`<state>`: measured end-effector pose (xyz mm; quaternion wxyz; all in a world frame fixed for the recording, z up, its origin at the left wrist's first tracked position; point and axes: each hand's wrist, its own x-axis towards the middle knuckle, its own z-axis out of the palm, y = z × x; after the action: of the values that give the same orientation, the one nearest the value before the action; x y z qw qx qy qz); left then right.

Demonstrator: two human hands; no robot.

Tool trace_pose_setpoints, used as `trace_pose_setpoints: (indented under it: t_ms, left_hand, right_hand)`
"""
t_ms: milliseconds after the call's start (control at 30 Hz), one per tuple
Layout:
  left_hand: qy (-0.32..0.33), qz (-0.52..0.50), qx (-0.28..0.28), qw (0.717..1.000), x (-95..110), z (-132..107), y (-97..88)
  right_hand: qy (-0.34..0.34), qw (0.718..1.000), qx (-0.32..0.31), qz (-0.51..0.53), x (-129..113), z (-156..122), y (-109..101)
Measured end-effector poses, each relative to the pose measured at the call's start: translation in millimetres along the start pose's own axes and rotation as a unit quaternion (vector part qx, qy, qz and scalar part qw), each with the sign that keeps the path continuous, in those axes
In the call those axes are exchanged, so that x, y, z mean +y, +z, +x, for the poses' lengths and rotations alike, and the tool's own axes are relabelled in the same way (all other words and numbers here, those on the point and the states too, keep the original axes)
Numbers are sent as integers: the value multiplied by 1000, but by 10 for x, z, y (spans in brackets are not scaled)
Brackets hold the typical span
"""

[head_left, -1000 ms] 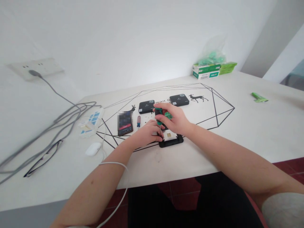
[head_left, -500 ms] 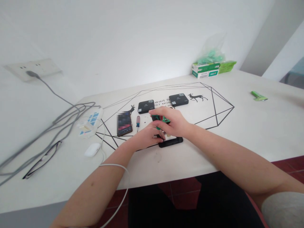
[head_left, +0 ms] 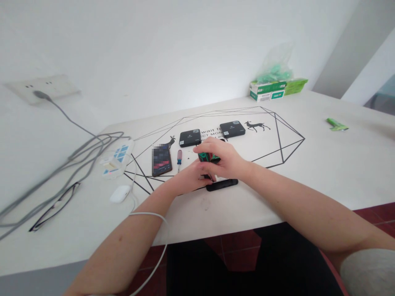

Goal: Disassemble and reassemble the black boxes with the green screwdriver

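Observation:
My right hand [head_left: 224, 160] is closed round the green-and-black handle of a screwdriver [head_left: 205, 156], held upright over a small black device [head_left: 222, 184] lying open on the white table [head_left: 277, 181]. My left hand [head_left: 188, 179] presses against the device's left end, fingers curled beside the screwdriver tip. The device's inside is mostly hidden behind my hands.
Two closed black boxes [head_left: 190, 137] [head_left: 232, 128], a phone [head_left: 161, 160] and a red-handled screwdriver [head_left: 179, 158] lie just behind. A power strip [head_left: 119, 158] with grey cables, glasses [head_left: 54, 207] and a white earbud case [head_left: 120, 193] are to the left. Green boxes [head_left: 267, 91] stand far right.
My right hand has lowered with the screwdriver towards the device and now covers more of it. My left hand stays at the device's left end.

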<state>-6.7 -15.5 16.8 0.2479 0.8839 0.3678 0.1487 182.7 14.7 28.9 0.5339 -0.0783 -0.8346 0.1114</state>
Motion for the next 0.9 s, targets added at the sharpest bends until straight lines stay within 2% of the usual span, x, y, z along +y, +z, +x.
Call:
trace_pose_setpoints:
  t_ms: [167,267,333,400,500,633,800,900]
  left_hand:
    - [14,-2,4,1000,-41,-15,3]
    - [35,-1,3,999,-51,-18,-10]
    - [44,2,1,999,-52,-17,-22]
    - [41,6,1,999,-49,-16,-30]
    - [29,11,-7,1000,-43,-19,-33]
    - [18,5,-11,1000,-36,-26,-28]
    - [16,-6,-15,1000,-25,-21,-20]
    - [23,5,-13,1000,8,-18,-27]
  right_hand:
    - [21,1000,15,17,-29,7,4]
    - [34,996,43,64,-56,33,-12]
    - [74,989,54,114,-73,44,-12]
    - [144,970,53,187,-86,47,6]
    - [227,924,58,303,-99,46,53]
    - [254,875,74,405,-116,68,85]
    - [293,834,78,461,-138,103,59]
    - [329,797,47,504,-161,110,23]
